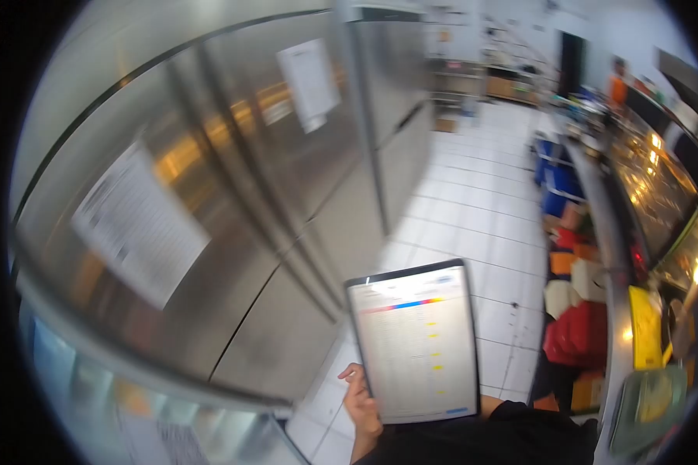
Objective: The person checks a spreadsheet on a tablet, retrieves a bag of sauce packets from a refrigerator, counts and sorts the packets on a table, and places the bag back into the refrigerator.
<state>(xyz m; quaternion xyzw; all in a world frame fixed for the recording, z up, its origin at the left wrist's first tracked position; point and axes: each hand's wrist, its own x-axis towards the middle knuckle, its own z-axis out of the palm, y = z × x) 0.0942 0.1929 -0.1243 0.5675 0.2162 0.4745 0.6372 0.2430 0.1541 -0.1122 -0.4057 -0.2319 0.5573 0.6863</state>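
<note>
A tablet (417,349) with a dark frame is held up in front of me, tilted slightly. Its lit screen shows a table with a coloured header band and several yellow marks. At its lower left edge, my left hand (363,407) grips the tablet, with one finger sticking out to the side. Of my right hand, only a bit of skin (495,404) shows beside the lower right corner, next to a black sleeve (512,438). The tablet hides its fingers.
Steel refrigerators (302,217) with paper sheets (141,225) on their doors line the left. White floor tiles (473,201) run ahead. Along the right, a counter (616,325) has red bags (578,333) and blue crates (558,178) beneath it. A person in orange (617,87) is far off.
</note>
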